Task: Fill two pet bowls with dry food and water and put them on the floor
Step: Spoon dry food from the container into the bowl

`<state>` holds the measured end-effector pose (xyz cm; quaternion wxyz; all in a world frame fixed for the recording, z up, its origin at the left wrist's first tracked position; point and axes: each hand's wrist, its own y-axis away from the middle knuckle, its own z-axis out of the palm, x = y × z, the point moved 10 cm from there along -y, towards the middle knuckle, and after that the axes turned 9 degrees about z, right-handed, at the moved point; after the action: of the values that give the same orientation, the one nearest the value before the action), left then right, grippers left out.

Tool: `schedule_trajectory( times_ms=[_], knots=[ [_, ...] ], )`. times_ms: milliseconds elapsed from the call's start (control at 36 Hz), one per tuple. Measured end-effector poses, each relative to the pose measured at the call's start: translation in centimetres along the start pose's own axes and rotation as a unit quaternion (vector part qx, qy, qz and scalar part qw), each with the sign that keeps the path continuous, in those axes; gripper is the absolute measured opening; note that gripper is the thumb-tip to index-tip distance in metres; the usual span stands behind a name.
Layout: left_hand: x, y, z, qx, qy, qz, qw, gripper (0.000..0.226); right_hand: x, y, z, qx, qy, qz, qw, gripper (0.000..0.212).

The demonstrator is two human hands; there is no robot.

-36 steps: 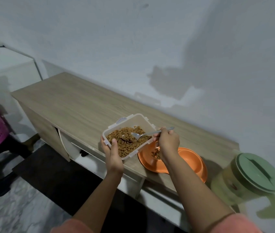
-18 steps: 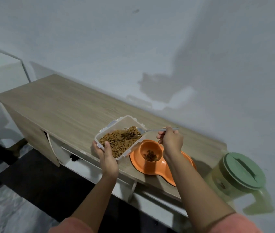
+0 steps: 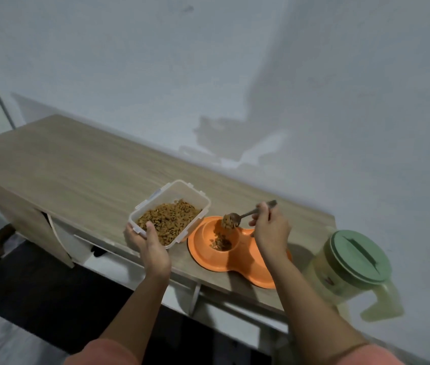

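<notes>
2 hands work: the left hand grips a clear plastic container of loose, spill-prone kibble; the right hand's fingers pinch a metal spoon tipping over the light, rigid orange double bowl on the wooden surface.

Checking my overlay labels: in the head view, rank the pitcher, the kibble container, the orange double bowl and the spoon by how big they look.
1. Pitcher, though it sits nearest the camera edge, so its lead is unsure.
2. Orange double bowl and kibble container look about alike; no ranking, since the right hand hides part of the bowl.
3. Spoon, clearly smallest.
</notes>
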<state>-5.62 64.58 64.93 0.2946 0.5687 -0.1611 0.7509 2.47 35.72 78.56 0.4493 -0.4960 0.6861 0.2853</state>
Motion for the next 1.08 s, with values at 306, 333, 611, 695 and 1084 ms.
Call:
schedule_trajectory(
  times_ms=[306,333,611,695,1084],
  knots=[
    [0.3,0.0,0.0,-0.009,0.015,0.012,1.000,0.062,-3.8,1.3,-0.4,0.039,-0.099,-0.085,0.991,0.029],
    [0.4,0.1,0.1,-0.014,0.018,0.010,1.000,0.061,-4.1,1.3,-0.2,0.030,-0.115,-0.079,0.990,0.030],
    [2.0,0.8,0.4,-0.076,0.044,0.028,0.996,0.060,-4.2,1.9,6.0,-0.104,-0.069,-0.029,0.992,0.022],
    [2.6,1.2,0.9,-0.100,0.054,0.035,0.993,0.061,-3.1,2.4,7.4,-0.127,-0.083,0.016,0.988,0.025],
    [2.8,1.9,1.1,-0.130,0.032,0.033,0.990,0.058,-0.9,4.7,10.2,-0.209,-0.128,0.153,0.957,0.031]
  ],
)
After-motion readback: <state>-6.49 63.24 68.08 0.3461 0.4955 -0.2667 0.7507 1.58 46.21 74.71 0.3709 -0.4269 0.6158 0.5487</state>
